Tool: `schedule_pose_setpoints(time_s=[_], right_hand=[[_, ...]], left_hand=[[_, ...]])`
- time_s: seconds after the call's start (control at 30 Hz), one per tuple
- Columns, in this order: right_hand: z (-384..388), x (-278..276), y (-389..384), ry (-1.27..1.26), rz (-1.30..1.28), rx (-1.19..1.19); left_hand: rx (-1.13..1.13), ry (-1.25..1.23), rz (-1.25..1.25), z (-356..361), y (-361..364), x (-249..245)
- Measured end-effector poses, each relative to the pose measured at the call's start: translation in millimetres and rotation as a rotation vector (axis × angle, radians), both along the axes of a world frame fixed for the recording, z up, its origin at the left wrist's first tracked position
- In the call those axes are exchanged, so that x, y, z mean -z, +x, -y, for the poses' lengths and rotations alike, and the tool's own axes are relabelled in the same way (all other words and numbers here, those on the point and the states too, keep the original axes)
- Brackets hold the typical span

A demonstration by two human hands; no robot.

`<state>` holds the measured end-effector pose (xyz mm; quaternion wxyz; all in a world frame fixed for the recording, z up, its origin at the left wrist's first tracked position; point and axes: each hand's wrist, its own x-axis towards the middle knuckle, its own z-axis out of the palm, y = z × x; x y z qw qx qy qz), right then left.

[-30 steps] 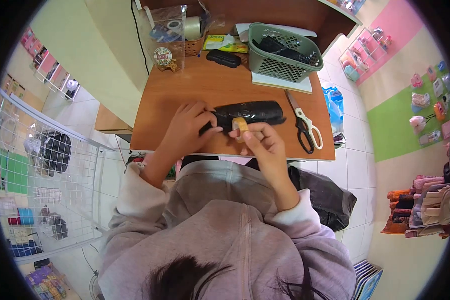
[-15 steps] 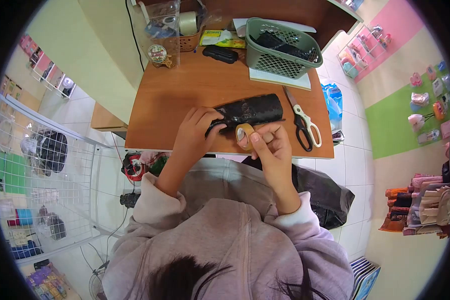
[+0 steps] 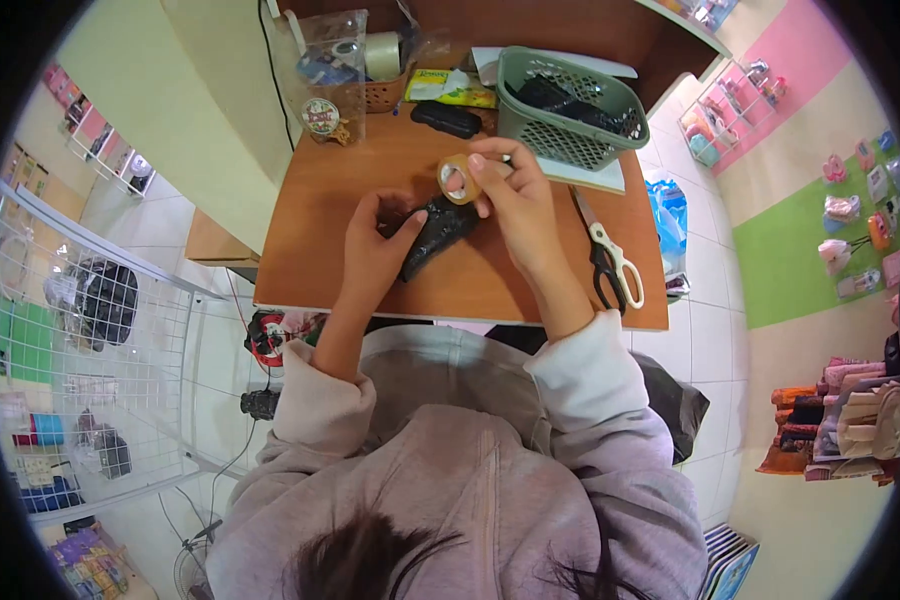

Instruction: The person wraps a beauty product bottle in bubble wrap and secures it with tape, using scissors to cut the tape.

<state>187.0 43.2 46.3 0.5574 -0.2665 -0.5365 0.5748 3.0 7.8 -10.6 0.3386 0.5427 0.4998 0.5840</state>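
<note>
A black plastic-wrapped package (image 3: 438, 236) lies tilted on the brown table, its near end pointing toward me. My left hand (image 3: 382, 240) grips its left side, with the thumb on top. In my right hand (image 3: 515, 195) is a roll of yellowish tape (image 3: 457, 180), pinched by the fingers over the far end of the package. Whether a strip of tape runs from the roll to the package cannot be made out. Scissors (image 3: 610, 260) with one black and one white handle lie to the right of my right forearm.
A green basket (image 3: 570, 145) holding black plastic stands at the back right of the table (image 3: 310, 240). Behind the hands are a black case (image 3: 446, 119), a yellow packet (image 3: 450, 88) and a brown basket (image 3: 383, 96). A wire rack (image 3: 100, 370) stands at the left.
The package has turned from lying crosswise to pointing toward me. My right hand has moved up and away from me with the tape roll. My left hand has shifted slightly on the package.
</note>
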Motion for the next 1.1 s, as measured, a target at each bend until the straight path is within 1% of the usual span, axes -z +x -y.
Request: schedule_pose_setpoints(time_s=[0.1, 0.2, 0.3, 0.43, 0.6, 0.7, 0.83, 1.1], right_hand=[[-16.6, 4.2, -16.6, -0.03, -0.003, -0.057], [-23.2, 9.1, -23.3, -0.056, -0.023, -0.073], [-21.3, 4.2, -26.3, -0.094, -0.046, -0.038], [-16.6, -4.1, -19.9, -0.125, 0.029, -0.061], [-3.2, -14.4, -5.5, -0.099, 0.17, -0.108], [13.0, -16.5, 0.6, -0.077, 0.267, -0.055], [35.7, -10.0, 8.5, -0.154, 0.326, 0.015], [67.3, 13.0, 5.3, -0.076, 0.378, 0.166]], left_hand=[[-0.135, 0.327, -0.228, 6.6, -2.4, -2.8], [-0.133, 0.545, -0.635, 22.2, -7.1, -13.4], [-0.153, 0.494, -0.806, 32.1, -1.1, -23.1], [-0.147, 0.408, -0.764, 24.9, -2.2, -2.4], [-0.092, 0.364, -0.665, 25.0, -1.6, 3.4], [-0.114, 0.341, -0.669, 27.8, 0.4, 1.2], [-0.123, 0.361, -0.694, 28.8, 1.3, -0.9], [-0.134, 0.397, -0.719, 28.8, 2.3, 2.3]])
